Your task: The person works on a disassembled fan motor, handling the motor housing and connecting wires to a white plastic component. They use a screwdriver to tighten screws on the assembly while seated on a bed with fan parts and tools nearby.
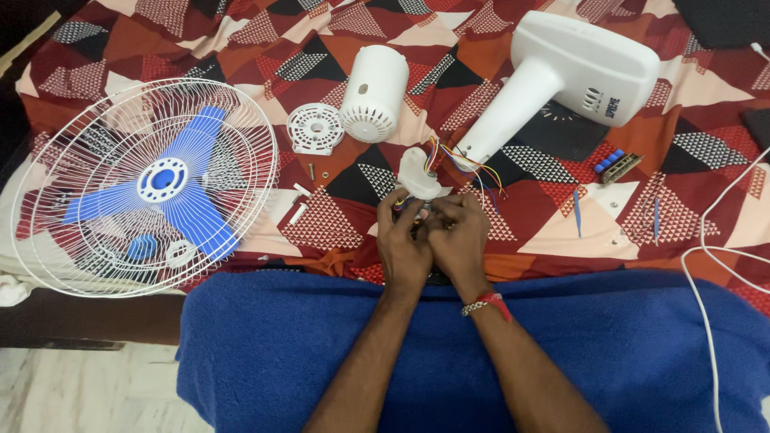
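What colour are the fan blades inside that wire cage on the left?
Blue. The fan blades sit within the white wire cage, clearest in the head view.

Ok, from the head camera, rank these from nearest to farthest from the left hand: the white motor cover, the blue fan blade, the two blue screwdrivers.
From the left hand:
1. White motor cover, straight up past the hands.
2. Blue fan blade, far left inside the white guard.
3. The farther of the two blue screwdrivers, far right; the nearer one is too close to call against the first two.
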